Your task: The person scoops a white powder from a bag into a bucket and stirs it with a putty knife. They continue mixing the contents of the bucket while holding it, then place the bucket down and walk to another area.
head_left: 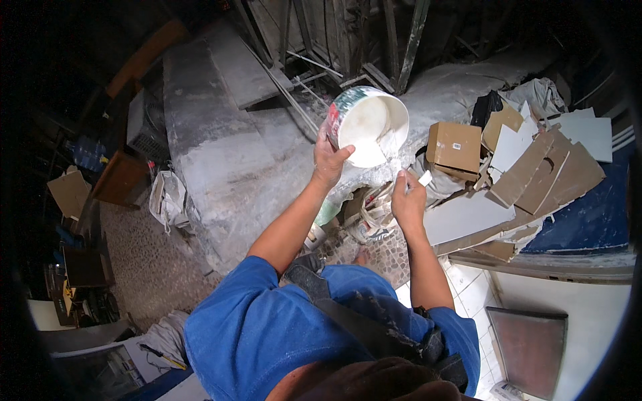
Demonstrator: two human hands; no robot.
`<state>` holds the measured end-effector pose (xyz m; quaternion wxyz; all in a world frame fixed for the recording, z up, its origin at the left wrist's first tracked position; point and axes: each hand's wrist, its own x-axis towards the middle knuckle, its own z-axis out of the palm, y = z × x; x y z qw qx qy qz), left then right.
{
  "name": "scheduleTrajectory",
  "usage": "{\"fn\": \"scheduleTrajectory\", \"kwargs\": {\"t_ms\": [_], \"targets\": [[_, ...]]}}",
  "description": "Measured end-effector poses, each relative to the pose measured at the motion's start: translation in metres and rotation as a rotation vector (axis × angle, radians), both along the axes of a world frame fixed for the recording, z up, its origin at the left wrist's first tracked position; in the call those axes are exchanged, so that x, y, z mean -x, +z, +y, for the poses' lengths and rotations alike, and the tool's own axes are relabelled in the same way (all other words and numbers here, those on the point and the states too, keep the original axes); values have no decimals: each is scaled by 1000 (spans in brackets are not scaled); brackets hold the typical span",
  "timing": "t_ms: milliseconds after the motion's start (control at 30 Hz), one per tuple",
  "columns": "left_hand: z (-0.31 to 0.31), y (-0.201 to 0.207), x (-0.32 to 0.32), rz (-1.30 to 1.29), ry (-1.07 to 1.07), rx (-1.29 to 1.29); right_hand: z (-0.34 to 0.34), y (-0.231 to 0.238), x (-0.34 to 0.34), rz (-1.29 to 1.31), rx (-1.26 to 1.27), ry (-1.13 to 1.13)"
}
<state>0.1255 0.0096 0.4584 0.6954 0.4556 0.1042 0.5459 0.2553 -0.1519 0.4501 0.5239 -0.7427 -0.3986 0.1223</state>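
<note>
Your left hand point(329, 160) gripped the white plastic bucket point(346, 107) by its wall, thumb over the rim, presumably to steady it while tilted. You held the bucket above the grey, dust-smeared slab point(227, 164), its mouth angled toward your right side, likely for easier reach. Your right hand point(409, 199) had its fingers closed on a small white-handled tool point(425, 178) near the rim; its working end was unclear.

Bucket point(343, 107) in left hand point(328, 164), ahead of right hand point(409, 198); cardboard box point(454, 146) right of bucket, panels point(528, 177) farther right
</note>
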Motion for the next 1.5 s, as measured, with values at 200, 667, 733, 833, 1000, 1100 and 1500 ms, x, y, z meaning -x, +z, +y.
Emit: {"fn": "scheduleTrajectory", "kwargs": {"t_ms": [200,667,733,833,1000,1100,1500], "targets": [[4,-11,1,84,62,-40,6,34,42,519,93,150],[6,2,4,13,36,-13,2,20,4,303,-20,83],[2,1,2,-7,16,20,3,18,-9,251,-36,-11],[-6,3,-2,-31,-8,54,11,22,-14,104,-61,-33],[-22,6,-8,-57,-31,113,22,32,3,62,-39,-74],[-19,2,-8,-39,-57,114,28,43,5,-2,-59,-87],[-29,-26,3,43,-245,337,42,64,10,-291,137,123]]}}
